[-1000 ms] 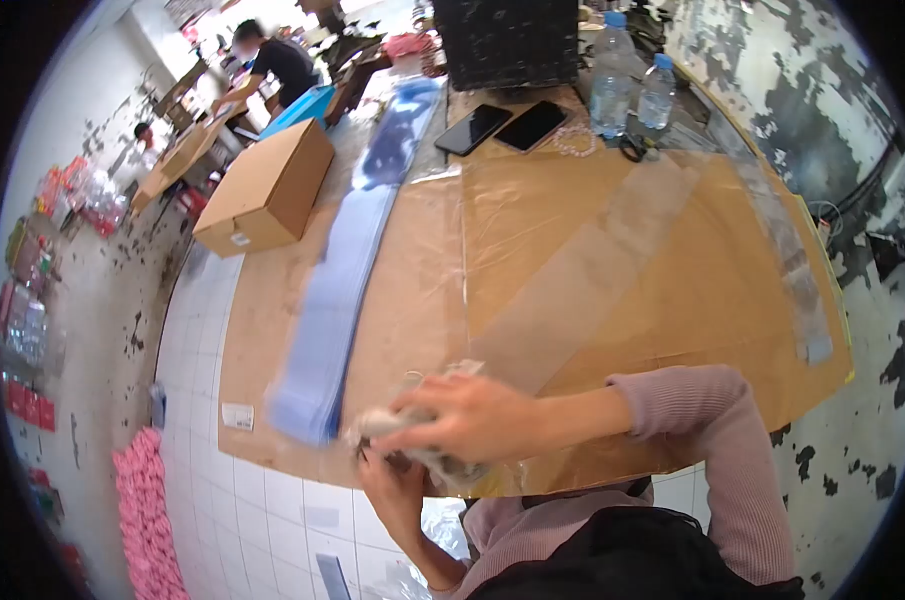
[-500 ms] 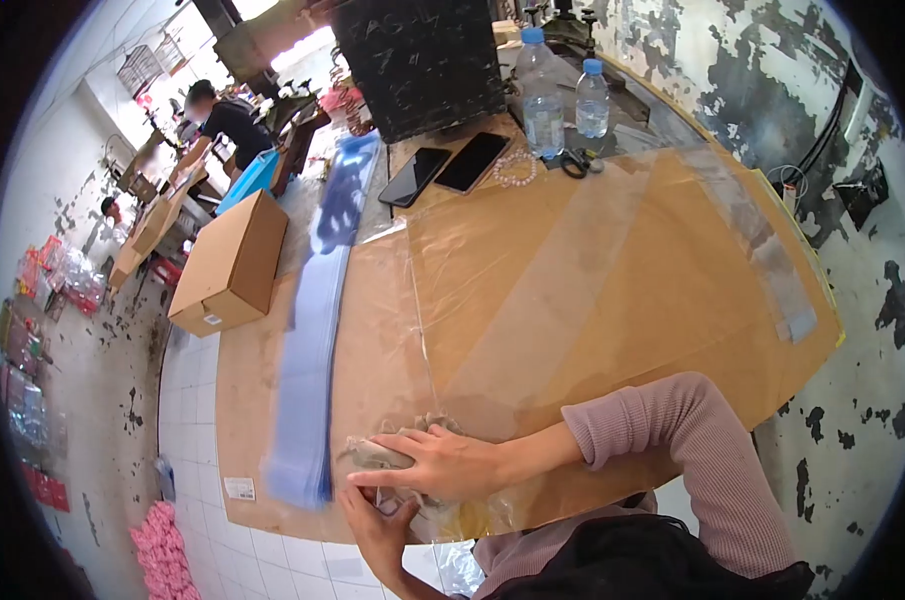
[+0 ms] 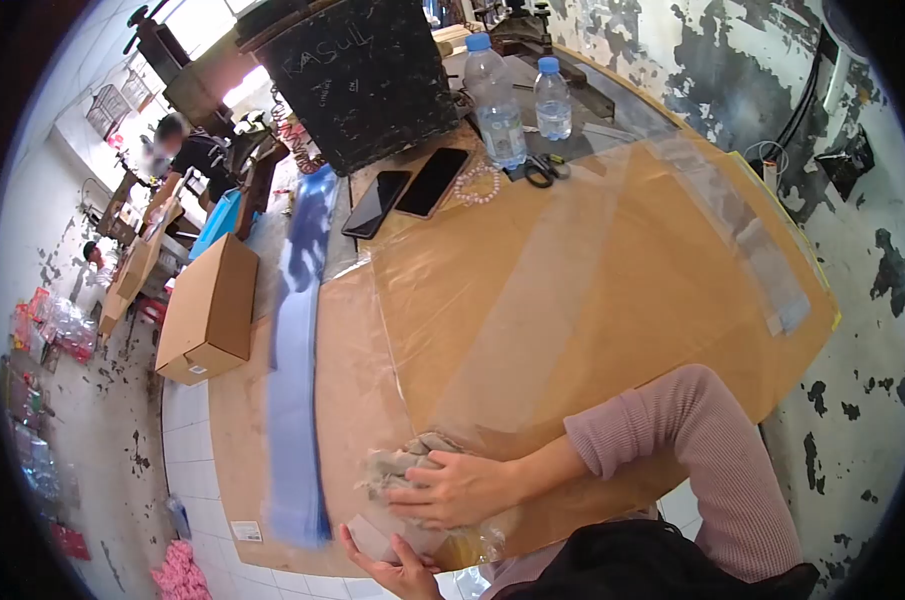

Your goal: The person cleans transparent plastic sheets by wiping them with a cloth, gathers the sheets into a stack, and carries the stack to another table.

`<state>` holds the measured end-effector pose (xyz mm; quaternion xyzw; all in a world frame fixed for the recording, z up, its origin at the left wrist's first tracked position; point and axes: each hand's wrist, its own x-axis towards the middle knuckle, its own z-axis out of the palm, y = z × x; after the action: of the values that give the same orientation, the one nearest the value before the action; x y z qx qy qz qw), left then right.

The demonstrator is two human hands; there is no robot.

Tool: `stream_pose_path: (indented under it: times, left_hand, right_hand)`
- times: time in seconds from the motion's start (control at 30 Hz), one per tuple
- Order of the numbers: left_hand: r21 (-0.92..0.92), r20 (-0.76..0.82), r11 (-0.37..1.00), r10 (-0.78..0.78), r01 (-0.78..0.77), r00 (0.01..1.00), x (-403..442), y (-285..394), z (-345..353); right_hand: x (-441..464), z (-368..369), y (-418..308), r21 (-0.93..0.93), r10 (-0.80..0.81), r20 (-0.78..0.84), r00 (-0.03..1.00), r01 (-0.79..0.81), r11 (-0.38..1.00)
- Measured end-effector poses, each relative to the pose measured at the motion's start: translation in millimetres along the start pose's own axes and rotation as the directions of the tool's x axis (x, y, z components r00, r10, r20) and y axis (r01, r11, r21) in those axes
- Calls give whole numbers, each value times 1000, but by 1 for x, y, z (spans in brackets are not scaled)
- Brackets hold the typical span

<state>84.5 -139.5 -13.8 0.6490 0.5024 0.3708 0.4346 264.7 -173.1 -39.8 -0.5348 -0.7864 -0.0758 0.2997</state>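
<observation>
A crumpled grey-beige cloth (image 3: 400,467) lies near the front edge of the brown-covered table. My right hand (image 3: 464,488) rests over it, fingers curled on its folds. Below, at the table's edge, my left hand (image 3: 400,572) has its thumb and fingers around a pale, flat, sheet-like piece (image 3: 374,537); its far end is hidden under the cloth and my right hand. Clear, yellowish crinkled plastic (image 3: 477,545) lies beside my hands. To the left, a long stack of bluish clear plastic strips (image 3: 294,430) runs away from me.
A cardboard box (image 3: 207,310) stands at the left edge. Farther back are two phones (image 3: 376,204), a bead bracelet (image 3: 477,185), scissors (image 3: 544,170), two water bottles (image 3: 496,115) and a black metal box (image 3: 357,85). A person (image 3: 197,155) is at another table.
My left hand has moved down from beside the cloth to the table edge, and the pale flat piece now shows in it. My right hand stays on the cloth. The view has shifted.
</observation>
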Motion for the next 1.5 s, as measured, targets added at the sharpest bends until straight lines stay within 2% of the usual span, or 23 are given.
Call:
stream_pose_path:
  times: [0.1,0.17,0.23,0.3,0.37,0.43,0.5,0.57,0.67,0.77,0.8,0.87,0.93,0.97,1.03,1.07,1.1,1.17,1.33,1.37,1.43,1.47,1.5]
  left_hand:
    - [1,-28,999,-38,38,999,2,14,-15]
    - [15,-73,995,-96,97,993,2,21,-30]
    - [-28,-128,996,-87,84,988,5,20,-43]
    - [16,-162,992,-122,126,979,8,21,-60]
    - [9,-194,996,-84,88,977,12,17,-74]
    - [30,-232,997,-64,73,971,19,-8,-97]
    - [23,-237,998,-53,60,970,24,-10,-105]
    - [44,-125,998,55,-50,991,27,-26,-118]
    - [82,-58,993,85,-80,995,25,-37,-125]
    - [149,-50,979,146,-137,988,19,-43,-141]
    - [170,-54,971,181,-170,982,18,-45,-146]
    - [260,-112,964,83,-52,990,16,-34,-148]
    - [340,-136,936,-42,86,990,13,-15,-151]
    - [389,-107,920,-11,52,994,11,-16,-155]
    - [469,-40,883,44,-20,998,13,-24,-163]
    - [448,-23,892,-51,56,998,13,-28,-165]
    - [437,-55,897,-45,65,997,14,-33,-162]
    - [413,-123,907,-35,84,992,20,-38,-149]
    - [510,-311,853,306,-114,900,24,-20,-147]
    - [403,-411,898,349,-175,842,24,-34,-167]
    - [195,-610,918,388,-344,691,27,-57,-198]
    - [300,-648,871,486,-389,587,22,-55,-197]
    - [263,-629,881,466,-394,622,20,-62,-200]
  right_hand:
    - [-12,-28,28,-307,49,-3,999,-48,951]
    - [-28,-47,60,-365,76,-38,996,-85,927]
    - [-58,-75,90,-382,92,59,994,-63,922]
    - [-92,-106,124,-326,83,6,997,-77,942]
    - [-141,-138,156,-319,240,13,971,-223,921]
    - [-173,-183,171,-492,318,-5,948,-279,825]
    - [-204,-220,184,-452,449,-25,893,-411,792]
    - [-227,-249,196,-530,611,-47,790,-538,655]
    - [-244,-260,206,-500,716,-189,673,-693,520]
    - [-235,-260,204,-451,768,-206,607,-755,476]
    - [-238,-264,208,-288,780,-213,588,-801,525]
    - [-249,-270,222,66,806,-195,559,-813,579]
    - [-236,-281,213,-377,796,-309,521,-835,400]
    - [-230,-286,208,-565,774,-369,515,-785,253]
    - [-205,-274,188,-670,769,-391,505,-729,139]
    - [-201,-269,184,-663,777,-353,521,-725,185]
    - [-197,-263,180,-653,783,-315,536,-721,231]
    - [-209,-253,189,-459,778,-132,614,-734,501]
    - [-224,-263,216,-151,847,81,525,-834,531]
    - [-219,-269,217,-66,849,142,509,-851,521]
    - [-201,-280,203,249,835,-82,544,-800,546]
    - [-195,-280,200,400,834,-180,522,-736,547]
    - [-195,-279,207,437,830,-190,524,-712,550]
